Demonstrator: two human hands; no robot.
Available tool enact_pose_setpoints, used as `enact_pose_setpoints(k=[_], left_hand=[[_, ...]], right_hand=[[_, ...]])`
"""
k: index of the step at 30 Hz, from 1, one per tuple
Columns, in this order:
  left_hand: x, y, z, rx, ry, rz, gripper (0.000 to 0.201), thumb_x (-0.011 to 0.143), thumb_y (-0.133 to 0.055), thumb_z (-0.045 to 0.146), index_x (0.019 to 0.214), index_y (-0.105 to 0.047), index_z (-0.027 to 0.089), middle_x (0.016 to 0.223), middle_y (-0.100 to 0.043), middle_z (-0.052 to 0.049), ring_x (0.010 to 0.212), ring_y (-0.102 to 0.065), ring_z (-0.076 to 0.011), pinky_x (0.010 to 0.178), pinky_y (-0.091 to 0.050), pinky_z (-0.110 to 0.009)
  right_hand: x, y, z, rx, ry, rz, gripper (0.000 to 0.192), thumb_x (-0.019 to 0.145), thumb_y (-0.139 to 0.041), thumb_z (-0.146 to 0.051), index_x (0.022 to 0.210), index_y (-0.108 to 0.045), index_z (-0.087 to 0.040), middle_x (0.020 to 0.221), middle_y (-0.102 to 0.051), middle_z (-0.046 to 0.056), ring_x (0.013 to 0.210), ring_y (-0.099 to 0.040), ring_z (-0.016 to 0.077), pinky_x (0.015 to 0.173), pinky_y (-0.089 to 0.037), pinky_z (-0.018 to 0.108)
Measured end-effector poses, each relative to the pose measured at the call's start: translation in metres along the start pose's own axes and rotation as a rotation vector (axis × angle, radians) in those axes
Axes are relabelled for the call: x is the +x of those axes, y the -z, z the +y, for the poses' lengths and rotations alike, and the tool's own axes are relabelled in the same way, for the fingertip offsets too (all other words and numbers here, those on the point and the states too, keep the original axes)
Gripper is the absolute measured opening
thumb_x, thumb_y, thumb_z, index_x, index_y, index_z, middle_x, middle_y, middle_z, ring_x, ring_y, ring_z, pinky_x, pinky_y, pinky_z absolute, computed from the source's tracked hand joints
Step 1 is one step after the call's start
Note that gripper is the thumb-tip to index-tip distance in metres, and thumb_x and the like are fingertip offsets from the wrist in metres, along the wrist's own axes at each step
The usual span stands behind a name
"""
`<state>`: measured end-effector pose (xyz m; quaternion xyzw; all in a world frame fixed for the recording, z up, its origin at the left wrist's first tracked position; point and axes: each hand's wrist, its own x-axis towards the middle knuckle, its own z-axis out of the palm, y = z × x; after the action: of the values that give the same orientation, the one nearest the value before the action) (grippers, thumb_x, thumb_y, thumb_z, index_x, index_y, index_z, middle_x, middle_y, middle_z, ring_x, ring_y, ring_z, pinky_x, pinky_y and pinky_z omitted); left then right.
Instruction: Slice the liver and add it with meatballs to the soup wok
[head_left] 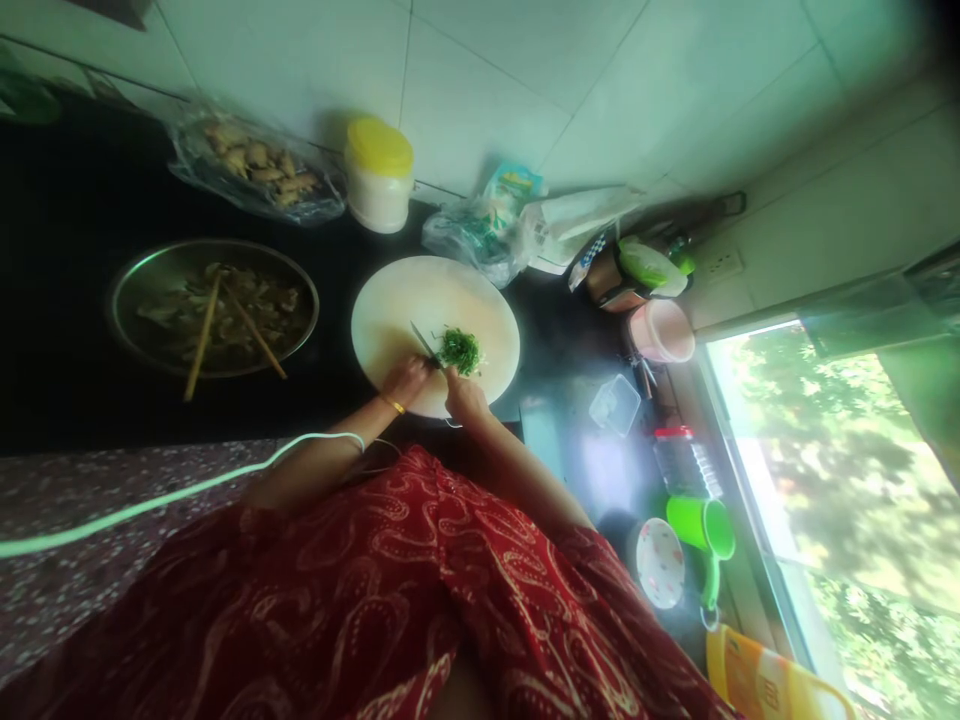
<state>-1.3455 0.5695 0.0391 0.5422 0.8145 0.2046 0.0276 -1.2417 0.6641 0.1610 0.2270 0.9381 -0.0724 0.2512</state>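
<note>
A round white cutting board (390,300) lies on the dark counter in front of me. On it is a small heap of finely chopped greens (460,351). My right hand (466,398) is closed round the handle of a knife (426,341); its blade points away and to the left, along the heap's left side. Close to the blade's left side, my left hand (409,379) rests low over the board with fingers bent together. What those fingers hold, if anything, is hidden. A yellow bangle (394,404) circles my left wrist.
Left of the board stands a metal bowl (124,320) of sliced food with two wooden chopsticks (201,345). Behind are a bag of ginger-like roots (259,165), a yellow-lidded jar (379,180) and plastic bags (480,235). A pink container (661,332) and green dipper (694,525) line the window side.
</note>
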Motion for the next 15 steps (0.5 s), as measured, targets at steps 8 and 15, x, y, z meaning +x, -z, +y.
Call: enact_pose_setpoints(k=[8, 15], left_hand=[[0.020, -0.004, 0.008, -0.050, 0.036, 0.029, 0.033, 0.100, -0.034, 0.015, 0.096, -0.066, 0.009, 0.092, -0.062, -0.016, 0.090, -0.057, -0.0255, 0.081, -0.043, -0.038], [0.002, -0.002, 0.007, -0.072, 0.049, 0.021, 0.038, 0.100, -0.030, 0.017, 0.103, -0.068, 0.014, 0.089, -0.062, -0.014, 0.094, -0.059, -0.0263, 0.082, -0.045, -0.038]], right_hand=[[-0.011, 0.010, 0.018, 0.027, -0.040, 0.019, 0.047, 0.088, -0.042, -0.006, 0.133, -0.046, -0.017, 0.103, -0.071, 0.012, 0.100, -0.069, 0.0277, 0.084, -0.053, 0.039], [0.001, -0.002, 0.008, 0.059, -0.047, 0.016, 0.048, 0.086, -0.042, -0.004, 0.132, -0.045, -0.017, 0.103, -0.071, 0.014, 0.100, -0.070, 0.0288, 0.082, -0.053, 0.039]])
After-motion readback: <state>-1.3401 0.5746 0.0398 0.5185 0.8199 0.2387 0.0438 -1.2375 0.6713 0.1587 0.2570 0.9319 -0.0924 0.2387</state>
